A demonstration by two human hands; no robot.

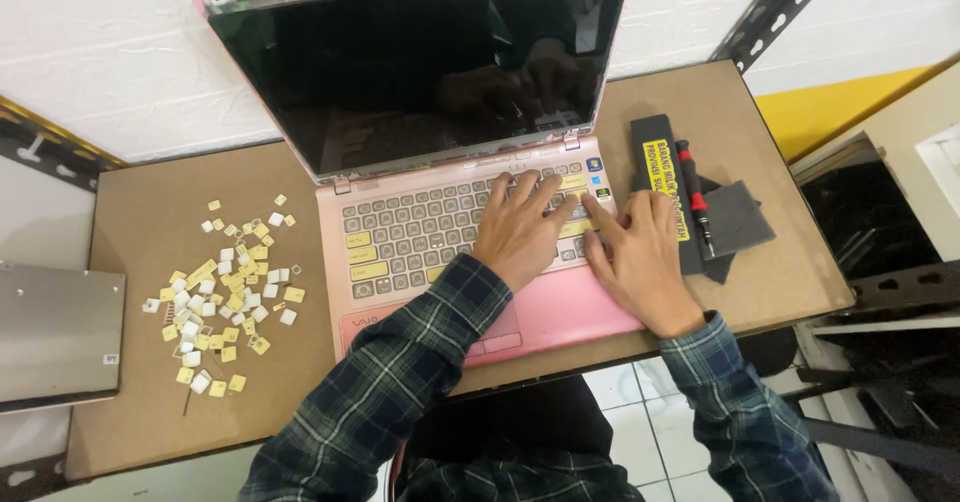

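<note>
Head view: both hands press flat, holding nothing, on the right end of the pink laptop (pixel 440 232), steadying its stripped keyboard; left hand (pixel 520 232), right hand (pixel 640 257). Loose keycaps (pixel 225 297) lie heaped at nine o'clock, out of the way. A screwdriver (pixel 695 197) rests at three o'clock.
</note>
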